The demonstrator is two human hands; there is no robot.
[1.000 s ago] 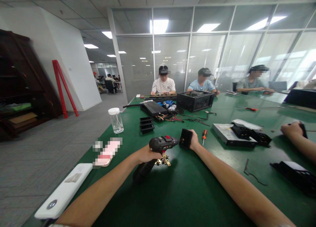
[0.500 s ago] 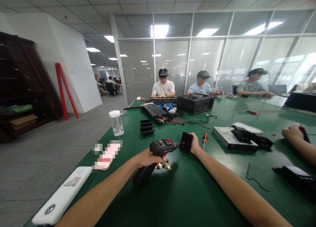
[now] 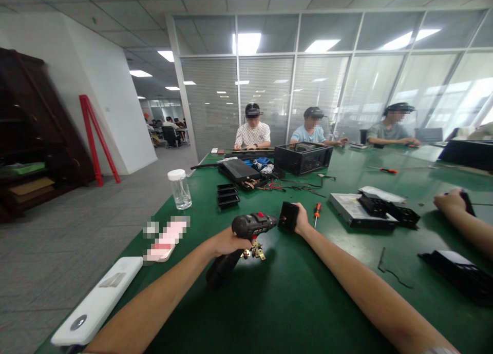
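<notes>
I find the small black box-shaped part [image 3: 287, 217] held over the glossy green tabletop [image 3: 292, 305], gripped in the right hand [image 3: 302, 220]. The left hand [image 3: 228, 242] is wrapped around a black pistol-shaped power drill [image 3: 248, 225], nose toward the part; I cannot tell whether they touch. Brass-coloured metal pieces [image 3: 261, 253] lie below the drill; an orange-handled screwdriver [image 3: 317, 209] lies beside the right hand.

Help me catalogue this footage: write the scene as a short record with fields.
Left grip: drill, tip at the black part, contact unclear
Right grip: black part
Beside drill: brass-coloured pieces
Right of right grip: orange-handled screwdriver
Left: clear jar, white lid
Beyond: black trays, dark case
Surface: green table
Others: three people opposite; another person's hand, far right
</notes>
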